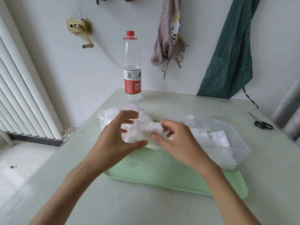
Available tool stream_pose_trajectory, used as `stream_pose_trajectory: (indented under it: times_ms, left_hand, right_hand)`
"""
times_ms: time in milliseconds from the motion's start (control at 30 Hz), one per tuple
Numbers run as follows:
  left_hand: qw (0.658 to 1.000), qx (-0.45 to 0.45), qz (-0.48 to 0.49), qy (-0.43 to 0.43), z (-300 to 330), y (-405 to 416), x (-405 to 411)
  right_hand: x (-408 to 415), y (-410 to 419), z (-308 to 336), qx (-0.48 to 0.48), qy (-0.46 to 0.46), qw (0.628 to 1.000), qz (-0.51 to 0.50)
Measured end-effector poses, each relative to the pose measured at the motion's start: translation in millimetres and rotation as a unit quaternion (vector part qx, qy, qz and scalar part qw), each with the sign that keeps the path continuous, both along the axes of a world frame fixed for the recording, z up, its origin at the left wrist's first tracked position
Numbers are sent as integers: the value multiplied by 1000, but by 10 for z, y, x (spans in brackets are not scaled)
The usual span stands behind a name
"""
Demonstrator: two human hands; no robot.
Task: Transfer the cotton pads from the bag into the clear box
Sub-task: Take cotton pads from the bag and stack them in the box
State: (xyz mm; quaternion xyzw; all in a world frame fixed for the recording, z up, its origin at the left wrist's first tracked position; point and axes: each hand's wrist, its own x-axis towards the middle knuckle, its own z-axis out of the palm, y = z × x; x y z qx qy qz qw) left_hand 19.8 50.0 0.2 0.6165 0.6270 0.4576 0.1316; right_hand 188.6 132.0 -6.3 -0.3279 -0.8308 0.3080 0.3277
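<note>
Pads at bag mouth, above tray.
Right hand point(176, 140) pinching white, crumpled pads point(150, 133) at bag point(112, 116) opening; left hand point(113, 135) curled around clear bag. Flat white pads already in box point(240, 143) at 3 o'clock on green tray point(162, 177).

My white cotton pads point(146, 132) sit over a mint-green tray point(162, 177), near a red-labelled bottle point(132, 69) and green-striped apron point(227, 59).
</note>
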Motion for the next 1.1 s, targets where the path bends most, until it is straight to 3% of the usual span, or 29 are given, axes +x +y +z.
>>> stream_pose_trajectory:
  times_ms: [100, 200, 300, 433, 533, 633, 800, 900, 1000, 1100]
  left_hand:
    - [993, -60, -38, -90, 163, 59, 51]
    - [994, -68, -54, -66, 287, 152, 101]
    - [991, -75, -70, -88, 320, 251, 145]
    - [970, -104, -44, -216, 373, 369, 299]
    - [966, -153, -75, -193, 455, 499, 441]
    - [959, -188, -159, -144, 578, 691, 631]
    - [957, -217, -193, -23, 667, 1043, 994]
    - [957, -211, -193, -37, 632, 1189, 1131]
    - [958, -216, -165, -95, 554, 1313, 1243]
    - [948, -270, -156, -67, 405, 1441, 1408]
  right_hand:
    - [100, -5, 152, -180, 93, 978, 43]
    - [188, 15, 197, -260, 94, 960, 36]
    - [256, 54, 243, -277, 109, 955, 16]
    - [385, 118, 344, -295, 217, 930, -7]
    - [567, 195, 426, -230, 239, 942, -52]
    - [855, 268, 502, -179, 181, 964, -73]
    - [1174, 339, 440, -172, 150, 968, -100]
    - [1416, 425, 422, -187, 102, 970, -117]
    - [1774, 504, 363, -188, -74, 968, -148]
    - [1965, 538, 216, -231, -252, 926, -163]
